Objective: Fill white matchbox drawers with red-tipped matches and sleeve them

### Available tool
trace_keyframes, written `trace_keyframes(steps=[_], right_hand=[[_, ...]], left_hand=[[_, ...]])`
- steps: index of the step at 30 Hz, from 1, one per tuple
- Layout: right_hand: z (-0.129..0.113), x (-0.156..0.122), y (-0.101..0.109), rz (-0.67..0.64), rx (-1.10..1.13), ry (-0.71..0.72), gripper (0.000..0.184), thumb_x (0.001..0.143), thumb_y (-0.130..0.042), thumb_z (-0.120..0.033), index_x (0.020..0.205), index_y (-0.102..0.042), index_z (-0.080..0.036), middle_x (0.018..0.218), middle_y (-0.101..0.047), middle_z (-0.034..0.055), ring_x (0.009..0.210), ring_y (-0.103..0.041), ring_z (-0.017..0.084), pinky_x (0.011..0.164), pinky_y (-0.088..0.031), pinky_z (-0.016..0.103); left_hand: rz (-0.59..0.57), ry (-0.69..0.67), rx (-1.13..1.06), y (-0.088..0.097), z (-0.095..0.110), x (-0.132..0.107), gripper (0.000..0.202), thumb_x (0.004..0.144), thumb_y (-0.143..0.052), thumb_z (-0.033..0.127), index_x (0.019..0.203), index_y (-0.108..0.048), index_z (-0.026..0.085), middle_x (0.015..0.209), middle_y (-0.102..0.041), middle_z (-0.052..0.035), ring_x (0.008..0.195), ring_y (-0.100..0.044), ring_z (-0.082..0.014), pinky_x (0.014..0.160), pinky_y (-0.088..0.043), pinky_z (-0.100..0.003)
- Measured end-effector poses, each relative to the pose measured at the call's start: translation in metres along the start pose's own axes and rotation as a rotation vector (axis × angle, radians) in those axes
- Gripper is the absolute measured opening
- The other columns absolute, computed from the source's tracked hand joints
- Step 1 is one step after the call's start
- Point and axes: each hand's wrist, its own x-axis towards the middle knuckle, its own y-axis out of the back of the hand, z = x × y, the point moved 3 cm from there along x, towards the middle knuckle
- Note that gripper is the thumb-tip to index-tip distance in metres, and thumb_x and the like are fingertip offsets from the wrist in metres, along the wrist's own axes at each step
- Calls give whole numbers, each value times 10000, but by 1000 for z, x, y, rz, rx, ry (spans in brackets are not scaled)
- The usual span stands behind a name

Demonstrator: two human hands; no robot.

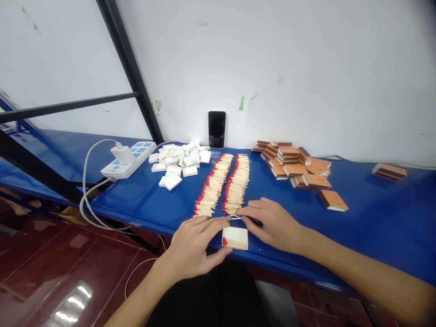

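Note:
A small white matchbox tray (235, 237) lies at the near edge of the blue table (374, 218), with a few matches in it. My left hand (194, 245) holds the tray between thumb and fingers. My right hand (269, 222) rests just right of the tray, its fingertips pinching matches at the near end of the right row of red-tipped matches (237, 184). A second row of matches (214, 184) lies beside it on the left.
A heap of empty white trays (180, 163) lies at the back left, next to a white power strip (129, 159) with a cable. A black phone (217, 129) leans on the wall. Orange-brown matchbox sleeves (296, 163) are piled at the back right, two more (389, 171) farther right.

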Motion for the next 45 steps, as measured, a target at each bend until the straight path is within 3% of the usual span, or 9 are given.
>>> trace_keyframes(steps=[15, 36, 45], right_hand=[[3, 2, -2, 51, -14, -61, 212, 977, -505, -243, 1020, -710, -204, 756, -665, 5, 619, -559, 144, 703, -349, 304], [3, 1, -4, -36, 33, -19, 216, 1009, -509, -230, 1087, -710, -234, 894, -729, 19, 800, -645, 165, 722, -362, 308], [-2, 6, 0, 41, -25, -42, 214, 1004, -514, -246, 992, -725, -210, 816, -709, 21, 693, -605, 148, 661, -329, 294]], left_hand=[[-20, 0, 3, 1, 0, 0, 357, 936, -618, 418, 1246, -562, 251, 1264, -709, -36, 1035, -706, -249, 850, -541, -366], [11, -8, -11, 2, 0, 0, 339, 926, -636, 419, 1214, -594, 245, 1186, -737, -38, 1019, -719, -228, 857, -552, -335], [3, -9, 8, 3, 2, 0, 350, 919, -639, 399, 1231, -576, 253, 1294, -695, -52, 1105, -699, -254, 893, -556, -374]])
